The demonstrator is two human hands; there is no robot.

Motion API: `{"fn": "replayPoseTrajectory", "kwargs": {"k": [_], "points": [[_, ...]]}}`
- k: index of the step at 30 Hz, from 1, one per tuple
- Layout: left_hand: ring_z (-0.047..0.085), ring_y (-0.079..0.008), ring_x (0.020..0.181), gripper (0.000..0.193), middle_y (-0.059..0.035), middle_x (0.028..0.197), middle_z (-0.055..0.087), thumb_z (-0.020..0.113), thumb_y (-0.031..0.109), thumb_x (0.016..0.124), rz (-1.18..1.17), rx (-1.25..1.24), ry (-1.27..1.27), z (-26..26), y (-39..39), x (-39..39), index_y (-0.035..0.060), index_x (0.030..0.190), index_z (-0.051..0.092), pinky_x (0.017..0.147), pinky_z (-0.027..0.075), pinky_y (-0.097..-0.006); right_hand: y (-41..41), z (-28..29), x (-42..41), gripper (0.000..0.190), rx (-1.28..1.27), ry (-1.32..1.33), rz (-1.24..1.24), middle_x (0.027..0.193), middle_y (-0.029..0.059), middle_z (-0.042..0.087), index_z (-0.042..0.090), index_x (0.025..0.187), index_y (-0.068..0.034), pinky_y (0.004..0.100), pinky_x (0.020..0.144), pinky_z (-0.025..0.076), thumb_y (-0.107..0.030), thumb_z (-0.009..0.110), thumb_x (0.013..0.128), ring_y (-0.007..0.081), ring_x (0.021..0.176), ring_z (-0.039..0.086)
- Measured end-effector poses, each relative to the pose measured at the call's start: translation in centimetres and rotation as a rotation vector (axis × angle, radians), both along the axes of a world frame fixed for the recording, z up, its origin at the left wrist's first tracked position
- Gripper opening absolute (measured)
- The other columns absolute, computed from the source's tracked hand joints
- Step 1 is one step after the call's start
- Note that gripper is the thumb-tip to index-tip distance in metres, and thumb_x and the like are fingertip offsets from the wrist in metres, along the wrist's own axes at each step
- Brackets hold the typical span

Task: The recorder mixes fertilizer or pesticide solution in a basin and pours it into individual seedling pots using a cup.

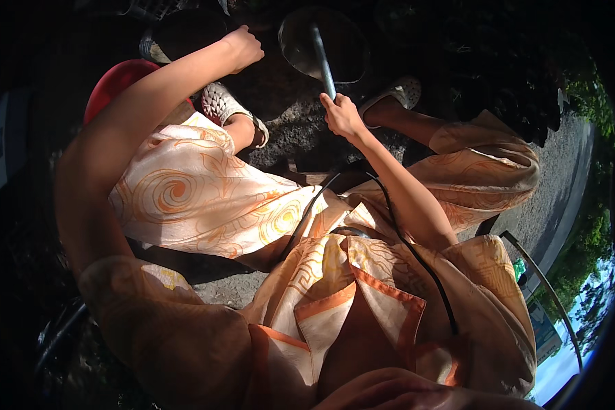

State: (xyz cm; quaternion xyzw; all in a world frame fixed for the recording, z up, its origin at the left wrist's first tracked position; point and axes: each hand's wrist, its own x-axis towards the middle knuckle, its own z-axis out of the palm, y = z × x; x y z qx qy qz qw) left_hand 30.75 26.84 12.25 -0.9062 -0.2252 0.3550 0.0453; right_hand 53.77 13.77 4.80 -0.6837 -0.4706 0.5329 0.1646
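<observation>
My right hand grips the near end of a grey tubular handle. The handle's far end overlaps a round, dark, shallow pan or dish with a thin, paler rim; whether the two are joined is unclear. My left hand is raised to the left of this dish, its fingers curled. Shade hides whether anything is inside the fist. A dark round vessel lies just beyond my left forearm. Part of a red plastic basin or lid shows beneath that forearm.
White perforated clogs stand on rough dark ground on either side. A small wooden piece lies between my legs. Black cords hang over my patterned clothes. An openwork basket is at the top; a paved road runs along the right.
</observation>
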Motion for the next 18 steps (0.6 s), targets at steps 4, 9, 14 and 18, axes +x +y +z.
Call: {"fn": "replayPoseTrajectory", "kwargs": {"k": [4, 9, 14, 18], "points": [[0.060, -0.0224, 0.088, 0.036, -0.0045, 0.080, 0.063, 0.066, 0.007, 0.063, 0.027, -0.026, 0.084, 1.0, -0.6, -1.2, 0.0118, 0.099, 0.060, 0.086, 0.040, -0.0383, -1.9, -2.7, -0.9, 0.041, 0.042, 0.010, 0.111, 0.054, 0.0140, 0.053, 0.048, 0.070, 0.003, 0.0364, 0.049, 0.042, -0.034, 0.049, 0.087, 0.0240, 0.050, 0.056], [0.060, -0.0226, 0.089, 0.037, -0.0048, 0.083, 0.063, 0.066, 0.007, 0.064, 0.000, -0.030, 0.029, 0.0, 0.2, -0.4, 0.0115, 0.100, 0.060, 0.087, 0.040, -0.0383, -0.6, 2.4, 4.7, 0.040, -0.274, 0.062, 0.116, 0.053, 0.0033, 0.045, 0.044, 0.071, -0.001, 0.0284, 0.034, 0.034, -0.036, 0.048, 0.089, 0.0126, 0.038, 0.044], [0.060, -0.0227, 0.090, 0.031, -0.0049, 0.085, 0.063, 0.066, 0.008, 0.064, 0.038, -0.030, 0.058, 1.4, -0.3, -1.2, 0.0108, 0.095, 0.059, 0.086, 0.040, -0.0387, 0.8, 7.2, 5.5, 0.041, -0.215, -0.035, 0.210, 0.051, 0.0017, 0.043, 0.047, 0.069, -0.002, 0.0274, 0.034, 0.030, -0.037, 0.051, 0.089, 0.0103, 0.038, 0.040], [0.060, -0.0230, 0.089, 0.031, -0.0048, 0.084, 0.063, 0.065, 0.008, 0.065, 0.032, -0.050, 0.068, 1.0, -1.0, -1.7, 0.0108, 0.096, 0.059, 0.086, 0.040, -0.0388, -0.8, 8.3, 5.5, 0.040, 0.210, -0.051, 0.315, 0.050, 0.0008, 0.044, 0.049, 0.069, -0.003, 0.0261, 0.036, 0.030, -0.038, 0.051, 0.089, 0.0089, 0.039, 0.040]]}}
